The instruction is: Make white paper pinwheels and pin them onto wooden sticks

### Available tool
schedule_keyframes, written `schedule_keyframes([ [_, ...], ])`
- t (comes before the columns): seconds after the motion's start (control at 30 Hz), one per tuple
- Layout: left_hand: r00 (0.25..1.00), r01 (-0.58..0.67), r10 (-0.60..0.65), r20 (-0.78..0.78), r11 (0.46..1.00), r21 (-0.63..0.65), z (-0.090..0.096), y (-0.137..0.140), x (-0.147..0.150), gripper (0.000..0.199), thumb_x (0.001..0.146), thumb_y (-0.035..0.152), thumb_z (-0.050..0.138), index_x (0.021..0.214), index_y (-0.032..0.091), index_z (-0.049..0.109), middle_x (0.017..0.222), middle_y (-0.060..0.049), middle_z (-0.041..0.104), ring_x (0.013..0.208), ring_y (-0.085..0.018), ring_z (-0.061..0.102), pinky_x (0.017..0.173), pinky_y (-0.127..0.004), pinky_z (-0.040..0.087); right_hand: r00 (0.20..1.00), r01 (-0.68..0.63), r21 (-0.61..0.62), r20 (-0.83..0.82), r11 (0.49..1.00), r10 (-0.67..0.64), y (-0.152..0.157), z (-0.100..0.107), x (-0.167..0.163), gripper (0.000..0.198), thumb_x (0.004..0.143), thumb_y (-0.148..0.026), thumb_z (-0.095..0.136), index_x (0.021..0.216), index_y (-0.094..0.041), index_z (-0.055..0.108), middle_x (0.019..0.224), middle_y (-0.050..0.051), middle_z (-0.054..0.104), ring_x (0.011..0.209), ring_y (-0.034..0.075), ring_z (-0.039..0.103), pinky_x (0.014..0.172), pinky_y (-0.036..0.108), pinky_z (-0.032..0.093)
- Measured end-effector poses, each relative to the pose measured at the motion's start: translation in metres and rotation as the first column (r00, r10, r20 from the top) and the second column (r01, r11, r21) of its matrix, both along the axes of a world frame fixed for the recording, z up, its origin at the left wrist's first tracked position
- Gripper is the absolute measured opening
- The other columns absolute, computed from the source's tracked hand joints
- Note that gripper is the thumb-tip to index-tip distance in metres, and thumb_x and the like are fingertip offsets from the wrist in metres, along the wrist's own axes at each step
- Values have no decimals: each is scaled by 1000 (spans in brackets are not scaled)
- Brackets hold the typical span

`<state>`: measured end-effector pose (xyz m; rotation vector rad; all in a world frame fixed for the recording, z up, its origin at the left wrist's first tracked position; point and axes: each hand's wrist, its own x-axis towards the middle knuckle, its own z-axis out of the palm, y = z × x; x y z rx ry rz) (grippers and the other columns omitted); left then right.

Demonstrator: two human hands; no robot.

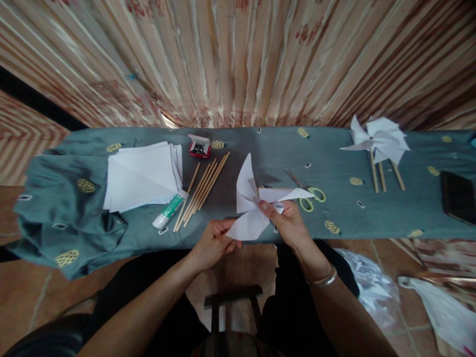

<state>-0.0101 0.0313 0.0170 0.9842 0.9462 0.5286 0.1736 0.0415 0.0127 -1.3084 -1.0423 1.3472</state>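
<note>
Between my hands, over the near edge of the cloth-covered table, is a white paper pinwheel (252, 218) with its blades curled up. My right hand (290, 223) grips it near the centre, the thumb pressed on the middle where the folds meet. By its lower left blade, my left hand (217, 240) pinches the paper; some of its fingers are hidden underneath. Green-handled scissors (315, 194) lie just beyond my right hand. Several thin wooden sticks (206, 186) rest to the left of the pinwheel, beside a glue stick (170, 210).
A stack of white paper (141, 173) lies at the left, and a small open red box (200, 147) with dark contents stands behind the sticks. Finished pinwheels on sticks (383, 141) and a black phone (458, 197) are at the right. A plastic bag (372, 287) sits on the floor.
</note>
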Motion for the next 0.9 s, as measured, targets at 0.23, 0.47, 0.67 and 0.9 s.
schedule_keyframes([
  [0.23,999,-32,32,1,999,38,-5,-4,4,38,81,45,55,55,17,53,40,7,33,41,-7,23,45,-24,16,997,54,-10,-55,998,-55,-2,-2,-7,35,73,-44,72,51,-19,59,52,-2,56,48,10,43,49,25,38],
  [0.47,996,-84,84,33,996,-6,-14,-11,11,44,82,53,53,57,17,54,40,7,34,40,-7,23,45,-24,17,995,102,13,-14,995,-101,-2,-5,-12,36,75,-45,70,53,-20,55,53,-2,53,50,11,41,50,26,36],
  [0.67,999,30,-28,-38,999,37,2,-1,1,39,79,46,55,53,17,53,40,6,34,41,-7,26,45,-24,18,999,6,6,47,1000,-6,-1,-2,-1,38,73,-51,71,54,-18,61,53,-1,56,50,11,45,50,25,37],
  [0.9,997,73,-73,-9,995,-65,5,-1,-5,26,68,38,59,54,16,55,44,6,42,40,-4,23,43,-22,15,988,-146,15,60,989,145,-3,3,9,45,72,-57,72,53,-17,63,53,-2,56,50,9,45,49,23,35],
])
